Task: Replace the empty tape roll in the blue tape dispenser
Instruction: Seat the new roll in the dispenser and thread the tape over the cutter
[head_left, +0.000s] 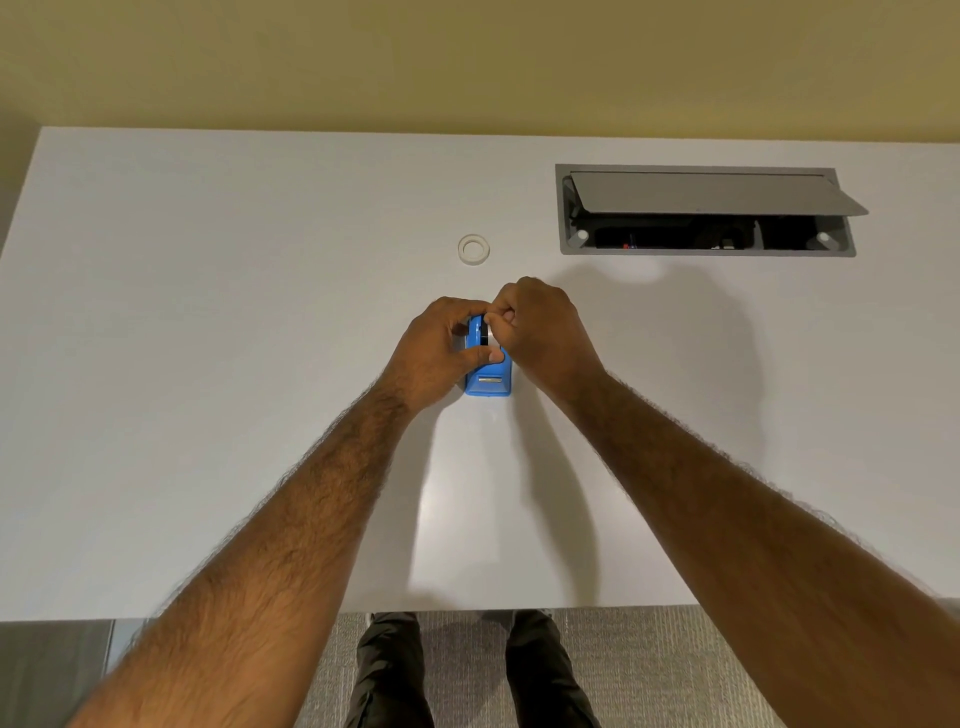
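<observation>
**While both hands hold it: dispenser, mid-table**

As it stands on the table (208, 364), the dispenser (488, 383) is near the middle, with its blue cutter end towards the person and its far end covered by the hands.

Item 1. Dispenser: blue plastic, upright on its base. A small silvery bar shows on the near end. A dark spool (485, 332) with a silvery edge shows in its top, between the two hands.

Item 2. Left hand (441, 353): fingers curled round the dispenser's far end from the left, thumb laid across the body. It grips the dispenser.

Item 3. Right hand (540, 332): fingers curled tight, tips pinching at the spool from the right. How much of the spool they hold is hidden.

Item 4. Ring (474, 249): white, lying flat on the table beyond the hands and apart from them. Whether it is a full roll or a bare core cannot be told.

Item 5. Hatch (706, 249): grey frame sunk in the table at the far right. Its lid (717, 193) is tilted up, with dark cabling below.

Item 6. Surroundings: a yellow wall (467, 62) behind the table, grey carpet (649, 675) under its near edge, and two legs (389, 670) in dark trousers.
</observation>
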